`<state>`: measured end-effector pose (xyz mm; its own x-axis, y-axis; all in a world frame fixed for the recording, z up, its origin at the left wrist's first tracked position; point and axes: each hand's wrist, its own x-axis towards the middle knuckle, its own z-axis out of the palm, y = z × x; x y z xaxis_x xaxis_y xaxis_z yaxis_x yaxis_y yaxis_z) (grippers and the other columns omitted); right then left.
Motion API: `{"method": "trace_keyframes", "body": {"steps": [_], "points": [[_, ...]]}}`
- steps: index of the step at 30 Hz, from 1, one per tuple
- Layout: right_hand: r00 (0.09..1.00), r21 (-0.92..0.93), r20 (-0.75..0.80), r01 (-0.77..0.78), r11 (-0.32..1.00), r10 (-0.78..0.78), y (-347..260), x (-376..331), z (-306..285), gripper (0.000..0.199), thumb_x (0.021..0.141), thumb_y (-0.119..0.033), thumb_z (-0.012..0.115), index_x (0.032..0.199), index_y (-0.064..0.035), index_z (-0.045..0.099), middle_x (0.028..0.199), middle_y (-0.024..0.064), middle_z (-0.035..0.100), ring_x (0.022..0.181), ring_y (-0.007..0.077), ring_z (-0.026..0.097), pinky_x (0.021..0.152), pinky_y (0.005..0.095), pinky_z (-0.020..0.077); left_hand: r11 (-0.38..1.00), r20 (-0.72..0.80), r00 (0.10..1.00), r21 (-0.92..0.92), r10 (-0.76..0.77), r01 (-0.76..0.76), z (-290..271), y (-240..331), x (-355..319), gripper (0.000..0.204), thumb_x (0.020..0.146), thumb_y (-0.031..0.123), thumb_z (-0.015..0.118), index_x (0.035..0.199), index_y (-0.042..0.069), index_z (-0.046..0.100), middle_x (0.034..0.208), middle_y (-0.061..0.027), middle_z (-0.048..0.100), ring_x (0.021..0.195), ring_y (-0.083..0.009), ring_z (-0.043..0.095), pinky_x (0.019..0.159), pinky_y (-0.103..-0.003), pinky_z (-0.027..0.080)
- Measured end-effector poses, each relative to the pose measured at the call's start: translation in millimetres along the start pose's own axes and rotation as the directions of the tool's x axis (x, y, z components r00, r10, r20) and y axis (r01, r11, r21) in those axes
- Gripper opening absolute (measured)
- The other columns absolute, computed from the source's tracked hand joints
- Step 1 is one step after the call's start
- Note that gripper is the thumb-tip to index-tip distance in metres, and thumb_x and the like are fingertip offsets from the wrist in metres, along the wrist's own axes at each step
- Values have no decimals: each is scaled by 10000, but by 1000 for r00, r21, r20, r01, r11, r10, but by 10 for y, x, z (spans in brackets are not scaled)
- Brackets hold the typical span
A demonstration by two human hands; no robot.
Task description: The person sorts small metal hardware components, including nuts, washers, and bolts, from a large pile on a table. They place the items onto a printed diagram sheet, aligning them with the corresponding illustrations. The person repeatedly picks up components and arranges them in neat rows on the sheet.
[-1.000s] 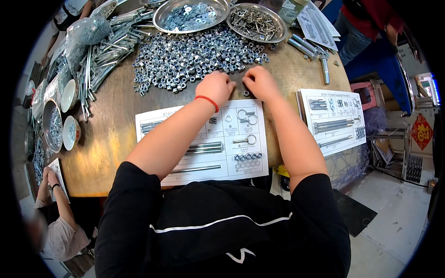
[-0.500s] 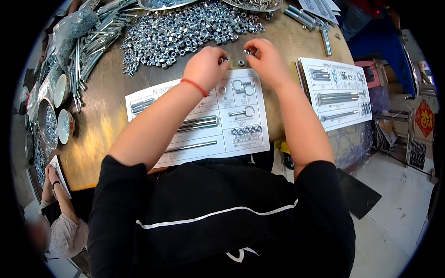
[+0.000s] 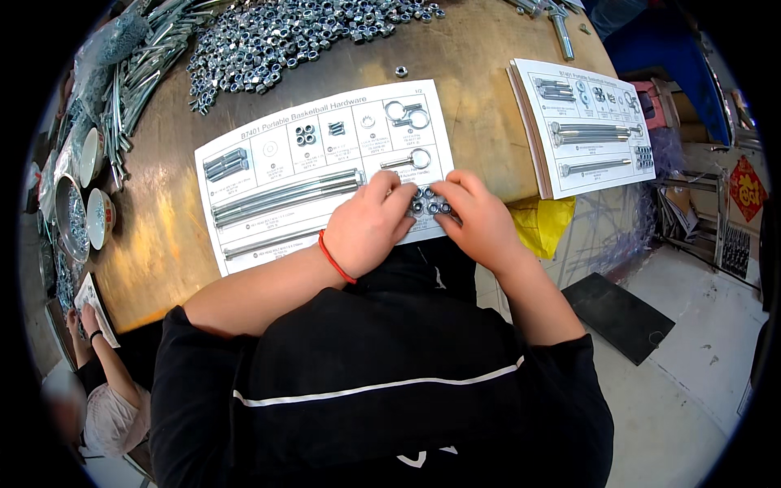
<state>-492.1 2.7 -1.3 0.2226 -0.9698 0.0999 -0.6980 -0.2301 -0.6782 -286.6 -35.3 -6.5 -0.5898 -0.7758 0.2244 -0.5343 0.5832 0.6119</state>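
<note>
Several hex nuts (image 3: 426,201) sit in a small group at the lower right of a printed hardware sheet (image 3: 281,175), between my two hands. My left hand (image 3: 370,221), with a red cord at the wrist, is closed, its curled fingertips against the nuts' left side. From the right, my right hand (image 3: 482,221) closes its thumb and fingers on the nuts, partly covering them. Whether any nut is off the paper, I cannot tell. Beyond the sheet's top edge lies one loose hex nut (image 3: 401,71).
A large nut pile (image 3: 277,41) covers the far table. Long bolts (image 3: 142,85) and plastic bags (image 3: 114,41) are at left, beside bowls (image 3: 99,218). Another sheet stack (image 3: 582,134) and a big bolt (image 3: 561,34) are at right. A co-worker (image 3: 114,390) sits lower left.
Both hands have come back from near the nut pile to the sheet's lower right corner, closer together. The view has shifted, so the table appears higher and more of the sheet shows.
</note>
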Motion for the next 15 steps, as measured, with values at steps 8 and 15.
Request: {"method": "trace_keyframes", "body": {"steps": [8, 15], "points": [[992, 56, 117, 46, 997, -52, 126, 203, -51, 386, 769, -66, 750, 1135, -55, 628, 1101, 109, 577, 841, 291, 629, 726, 377, 520, 995, 89, 991, -16, -100, 101, -55, -38, 64, 464, 759, 207, 806, 1156, 55, 620, 1058, -107, 585, 872, -313, 644, 733, -390, 544], [986, -57, -3, -165, 985, 165, 123, 1079, -485, 385, 827, -122, 708, 1203, -69, 644, 1155, 134, 605, 868, 277, 637, 789, 387, 519, 975, -231, 959, 108, -166, 194, -549, -679, 906, 488, 798, 253, 786, 1203, 33, 626, 1063, -153, 636, 802, -249, 666, 741, -373, 548]]}}
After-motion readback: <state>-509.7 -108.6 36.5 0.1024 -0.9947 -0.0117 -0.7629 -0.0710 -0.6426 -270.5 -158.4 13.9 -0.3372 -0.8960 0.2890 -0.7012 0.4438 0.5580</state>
